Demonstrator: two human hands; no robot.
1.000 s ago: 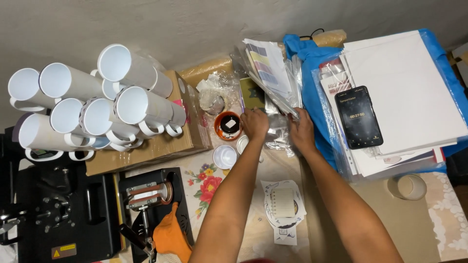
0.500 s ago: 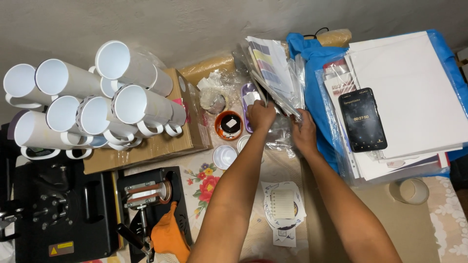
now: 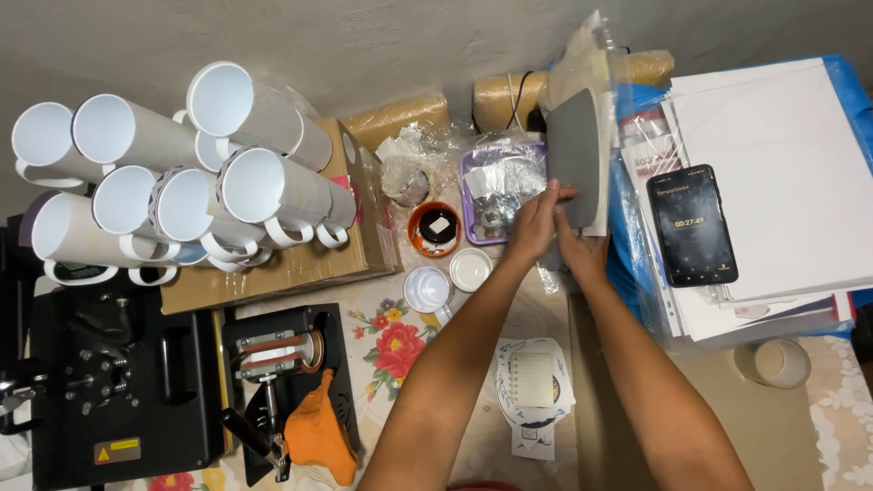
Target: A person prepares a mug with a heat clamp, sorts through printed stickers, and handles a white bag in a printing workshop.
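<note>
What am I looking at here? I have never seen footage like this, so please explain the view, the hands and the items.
The one view comes from a camera on a person's head, looking down at a crowded table. The left hand and right hand together hold up a stack of plastic-sleeved sheets with a grey sheet in front. To the left, white mugs lie stacked on a cardboard box, with a black press machine below them. On the right a phone rests on white paper.

The black press machine (image 3: 91,391) is cut off by the picture's left edge. The grey sheet (image 3: 576,159) hides part of the plastic sleeve (image 3: 596,55) behind it, and the white paper stack (image 3: 773,173) runs off the right edge.
</note>
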